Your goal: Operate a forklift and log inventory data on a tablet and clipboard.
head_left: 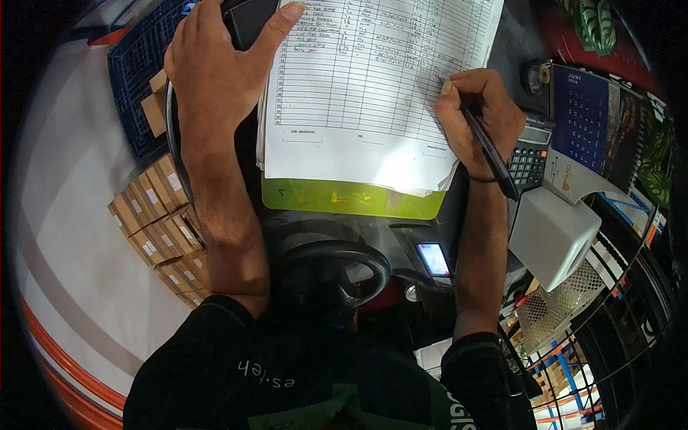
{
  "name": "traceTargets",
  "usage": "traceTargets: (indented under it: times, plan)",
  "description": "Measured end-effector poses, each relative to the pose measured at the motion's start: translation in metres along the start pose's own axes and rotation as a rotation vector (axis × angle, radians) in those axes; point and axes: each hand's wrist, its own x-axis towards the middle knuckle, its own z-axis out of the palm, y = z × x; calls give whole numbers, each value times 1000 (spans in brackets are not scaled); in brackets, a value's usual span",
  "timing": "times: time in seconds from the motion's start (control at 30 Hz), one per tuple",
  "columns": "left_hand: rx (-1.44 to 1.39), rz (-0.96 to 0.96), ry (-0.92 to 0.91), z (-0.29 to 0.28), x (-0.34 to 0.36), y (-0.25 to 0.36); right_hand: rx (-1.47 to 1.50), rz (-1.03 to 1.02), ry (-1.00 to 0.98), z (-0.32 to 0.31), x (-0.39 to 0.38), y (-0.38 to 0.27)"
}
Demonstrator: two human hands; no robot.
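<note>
Above a steering wheel (381, 266), a ruled sheet (337, 152) is lying on a yellow-green board (351, 202) — upper rows written, lower ones blank. The right hand (487, 107) is pinching a black pen (489, 152); the left hand (215, 68) is resting its thumb on the sheet — other fingers' grip unclear.

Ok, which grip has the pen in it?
The right grip, closed around the black pen at the right side of the ruled form. The left grip shows no pen and is spread at the form's left edge.
</note>
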Motion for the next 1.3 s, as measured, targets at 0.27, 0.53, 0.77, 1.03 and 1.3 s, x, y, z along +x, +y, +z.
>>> traceTargets:
  times: [0.27, 0.53, 0.77, 1.03, 1.3]
  plan:
    - [-24, 12, -14, -2, 2, -4, -55, 1, 36, -2, 1, -6]
    - [158, -133, 0, -24, -8, 54, -59, 37, 42, 0, 2, -9]
    - [105, -151, -28, -15, -1, 34, 21, -8, 36, -2, 2, -5]
    - [148, -120, 22, -20, -10, 51, -24, 8, 46, -1, 1, -3]
    - [95, -137, -18, -16, -3, 33, 26, -7, 60, 0, 2, -2]
